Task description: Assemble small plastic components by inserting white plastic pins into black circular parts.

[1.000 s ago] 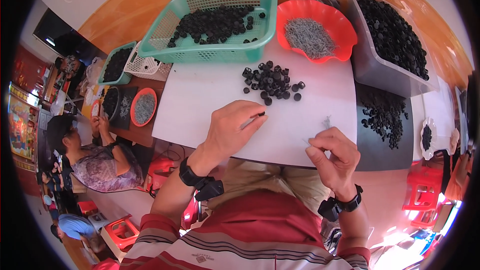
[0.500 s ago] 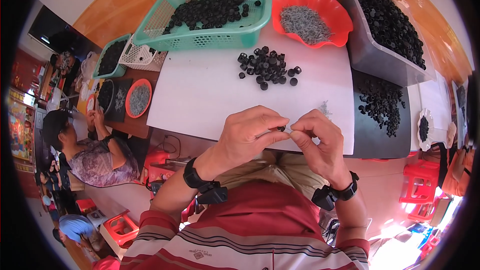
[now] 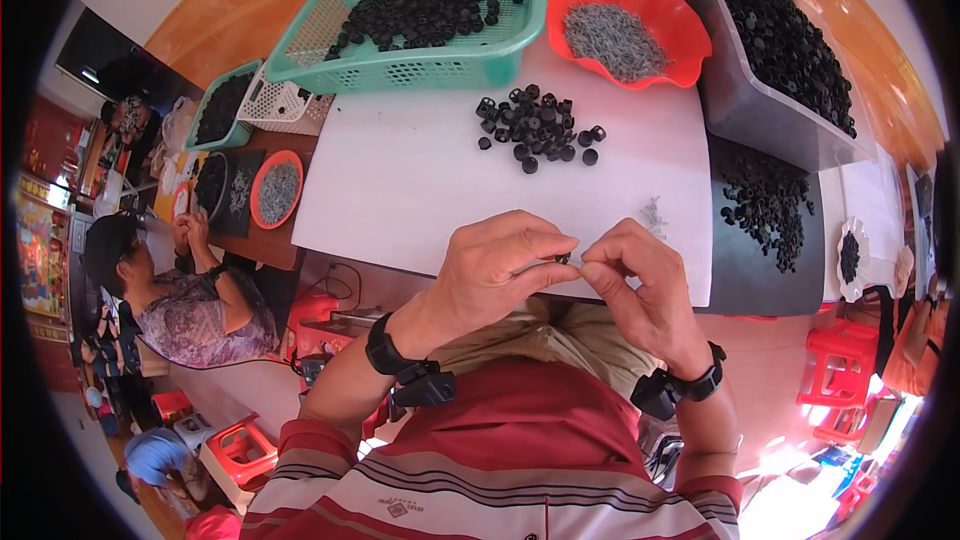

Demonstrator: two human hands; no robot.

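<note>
Head view: a person in a red-and-white striped shirt sits at a white tabletop (image 3: 385,190), both bare hands meeting just above its near edge; the left grip (image 3: 490,258) is closed, thumb and forefinger pinching a small black part (image 3: 562,258), mostly hidden by the fingertips; the right grip (image 3: 640,285) is pinched together just beside it, though whether something slim sits between its fingertips cannot be told.

Beyond the hands lies a loose pile of black parts (image 3: 540,130); a small cluster of thin grey pieces (image 3: 653,218) rests near the right hand; behind them stand a green basket (image 3: 430,73) of more black parts, a red scalloped bowl (image 3: 690,65) heaped with grey pieces and, to the right, a translucent tub (image 3: 765,120) full of black parts; smaller black pieces (image 3: 765,215) are strewn on a dark surface below the tub; at left, a co-worker (image 3: 205,315) sits with both hands raised together.

The step in hand looks to be fine fitting work at the black part, judging by the two facing pinches; the next move would seem to call for a steady left hold, careful lining-up by the right fingertips and only light pressure.
</note>
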